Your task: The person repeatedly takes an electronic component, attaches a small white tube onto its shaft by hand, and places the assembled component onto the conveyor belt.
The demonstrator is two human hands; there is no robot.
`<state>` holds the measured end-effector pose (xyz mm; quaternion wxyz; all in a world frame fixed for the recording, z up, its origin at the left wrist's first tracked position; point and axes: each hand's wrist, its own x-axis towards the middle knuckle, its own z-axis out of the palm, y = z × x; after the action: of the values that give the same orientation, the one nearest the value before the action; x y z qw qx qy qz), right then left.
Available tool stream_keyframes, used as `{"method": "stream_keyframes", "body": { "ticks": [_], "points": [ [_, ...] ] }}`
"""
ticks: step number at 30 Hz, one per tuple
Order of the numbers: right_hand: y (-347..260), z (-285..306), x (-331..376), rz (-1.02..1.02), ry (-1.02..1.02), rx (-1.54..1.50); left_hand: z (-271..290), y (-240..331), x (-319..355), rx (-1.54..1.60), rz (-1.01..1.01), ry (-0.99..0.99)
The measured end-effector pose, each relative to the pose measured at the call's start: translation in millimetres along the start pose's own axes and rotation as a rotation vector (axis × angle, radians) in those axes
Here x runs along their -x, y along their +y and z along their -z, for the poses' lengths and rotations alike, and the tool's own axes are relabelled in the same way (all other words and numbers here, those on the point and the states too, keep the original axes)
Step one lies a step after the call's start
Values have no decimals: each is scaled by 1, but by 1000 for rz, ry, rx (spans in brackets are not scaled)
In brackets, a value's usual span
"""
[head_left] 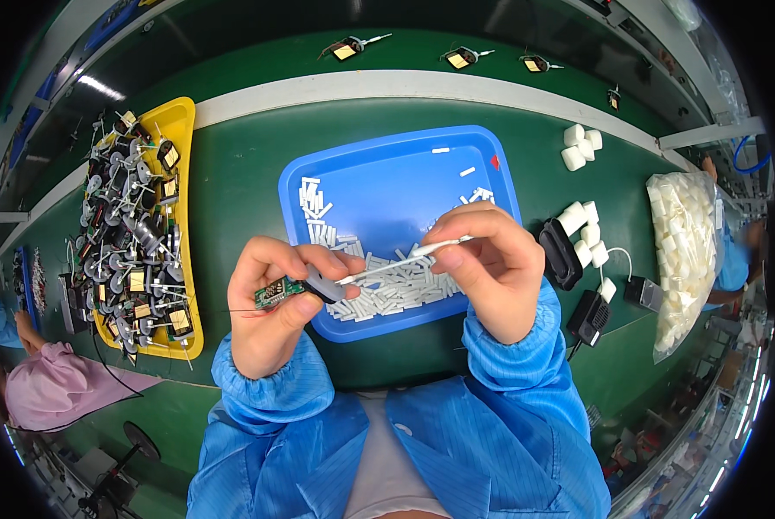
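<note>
My left hand (266, 316) is closed on a small electronic assembly with a green circuit board (275, 292) and a grey disc (325, 285). Thin wires stick out to its left. From the disc a slim white stem (377, 271) runs toward my right hand (498, 272), whose thumb and fingertips pinch a small white sleeve (432, 248) at the stem's far end. How far the stem goes into the sleeve cannot be made out. Both hands are over a blue tray (379, 186) that holds many loose short white tubes (396, 292).
A yellow bin (189, 164) heaped with similar assemblies (136, 242) stands at left. Right of the tray are white foam blocks (588, 233), a black holder (560, 253), a small black device (589, 318) and a bag of blocks (683, 251). Several assemblies (462, 58) lie beyond the white rail (353, 91).
</note>
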<state>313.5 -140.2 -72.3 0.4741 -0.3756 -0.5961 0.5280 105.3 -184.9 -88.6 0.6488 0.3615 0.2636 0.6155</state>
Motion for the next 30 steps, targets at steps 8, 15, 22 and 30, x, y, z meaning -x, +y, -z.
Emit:
{"method": "stream_keyframes", "body": {
  "ticks": [8,15,22,30],
  "points": [
    [4,2,2,-55,80,-40,1,-8,-9,-126,-114,-9],
    [9,1,3,-38,121,-145,3,-12,-10,-106,-96,2],
    [12,-6,1,-59,88,-62,-2,-16,-12,-75,-62,-2],
    [21,-6,-9,59,-36,234,4,-14,-25,-316,-171,-212]
  ]
}}
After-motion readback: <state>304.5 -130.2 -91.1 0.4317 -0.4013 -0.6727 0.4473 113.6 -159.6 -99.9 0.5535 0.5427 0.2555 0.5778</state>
